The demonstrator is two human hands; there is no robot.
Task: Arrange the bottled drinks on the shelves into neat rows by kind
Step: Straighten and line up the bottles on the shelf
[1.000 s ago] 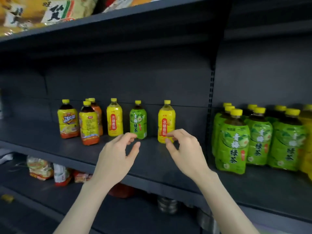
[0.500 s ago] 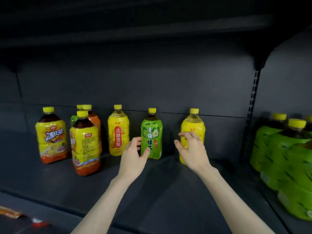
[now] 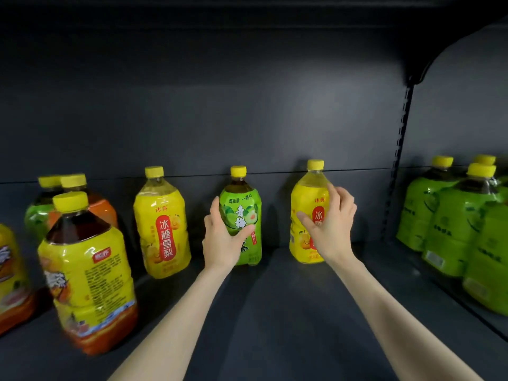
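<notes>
- The dark shelf (image 3: pixel 275 312) fills more of the view than it did half a second ago. The head has come closer, and every bottle looks larger.
- A cluster of green bottles (image 3: pixel 453 229) with yellow caps stands at 3 o'clock, beyond the slotted post (image 3: pixel 398 166), well apart from both hands.
- The iced tea bottle (image 3: pixel 88 270), with a yellow label over an orange base, stands upright at 8 o'clock, nearest the camera. An orange bottle (image 3: pixel 101 207) is partly hidden behind it.
- The left pear drink bottle (image 3: pixel 162 226) stands upright, untouched, at 9 o'clock of the left hand.
- The green tea bottle (image 3: pixel 244 213) stands upright near the centre, at the back of the shelf.
- The right pear drink bottle (image 3: pixel 305 215) stands at 3 o'clock of the green tea bottle, with a gap between them.
- The left hand (image 3: pixel 222 237) was only reaching the green tea bottle a moment ago. Now it grips the bottle from its 9 o'clock side, with the thumb across the front of the label and the fingers curled round behind.
- The right hand (image 3: pixel 332 229) hovered in front of the right pear drink bottle a moment ago. Now it holds the bottle from its 3 o'clock side, with the fingers curled over the shoulder and the thumb laid across the label.
</notes>
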